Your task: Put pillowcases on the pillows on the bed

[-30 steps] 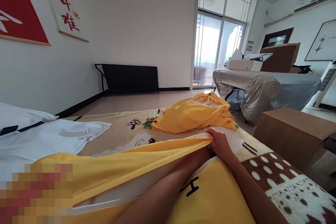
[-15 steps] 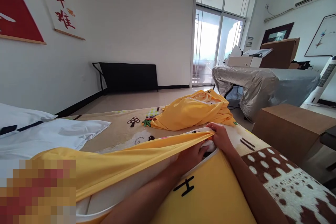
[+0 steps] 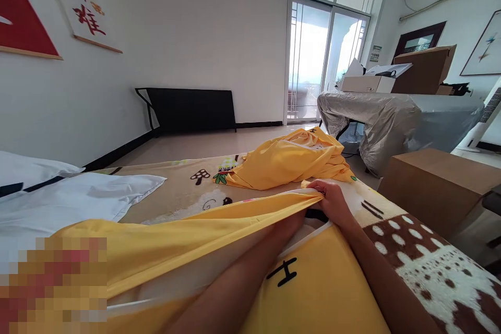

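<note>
A yellow fabric cover (image 3: 324,276) with a black H on it lies in front of me, its white-lined mouth stretched wide. My left forearm reaches into that mouth, and my left hand (image 3: 293,223) is mostly hidden under the raised upper layer, so its fingers do not show. At the far right corner of the mouth, my right hand (image 3: 332,201) is closed on the edge of the cover. A bit of something black shows inside, beside my right hand. Just beyond lies a crumpled heap of yellow fabric (image 3: 289,162).
Beneath everything is a patterned brown and cream blanket (image 3: 426,266). White pillows (image 3: 102,195) lie at the left. A cardboard box (image 3: 438,182) stands at the right, near a plastic-covered table (image 3: 376,115) bearing boxes. A folded black panel (image 3: 191,109) leans on the wall.
My left hand has pushed deeper into the cover; its fingers, visible before, are now hidden. My right hand keeps hold of the edge. The view has shifted slightly.
</note>
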Tool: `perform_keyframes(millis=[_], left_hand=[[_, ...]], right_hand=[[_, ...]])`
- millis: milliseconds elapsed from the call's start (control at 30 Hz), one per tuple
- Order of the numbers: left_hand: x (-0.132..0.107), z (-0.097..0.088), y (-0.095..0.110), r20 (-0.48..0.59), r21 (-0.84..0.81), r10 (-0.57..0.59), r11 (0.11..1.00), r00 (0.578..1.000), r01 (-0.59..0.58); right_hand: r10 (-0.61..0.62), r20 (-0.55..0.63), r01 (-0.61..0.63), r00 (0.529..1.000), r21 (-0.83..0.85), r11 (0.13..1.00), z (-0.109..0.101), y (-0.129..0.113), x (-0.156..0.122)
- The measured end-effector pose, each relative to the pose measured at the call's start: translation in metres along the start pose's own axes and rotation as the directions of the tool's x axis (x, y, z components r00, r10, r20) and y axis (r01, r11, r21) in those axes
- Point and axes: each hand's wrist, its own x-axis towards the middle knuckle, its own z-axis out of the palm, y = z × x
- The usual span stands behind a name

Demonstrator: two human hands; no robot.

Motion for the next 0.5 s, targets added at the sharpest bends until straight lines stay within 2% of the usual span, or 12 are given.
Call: perform_keyframes(millis=[233,367,500], left_hand=[[-0.002,-0.004,0.002,0.004,-0.047,0.026,0.999,1.000,-0.026],[-0.005,-0.004,0.001,-0.026,0.008,-0.015,1.000,1.000,0.016],[0.001,0.000,-0.005,-0.046,0.094,0.013,0.996,0.999,-0.009]], right_hand=[[0.080,0.024,-0.083,0.996,0.109,0.991,0.004,0.008,0.003],[0.122,-0.001,-0.121,0.992,0.150,0.981,0.007,0.004,0.002],[0.186,0.013,-0.185,0.982,0.191,0.964,0.011,0.003,-0.001]])
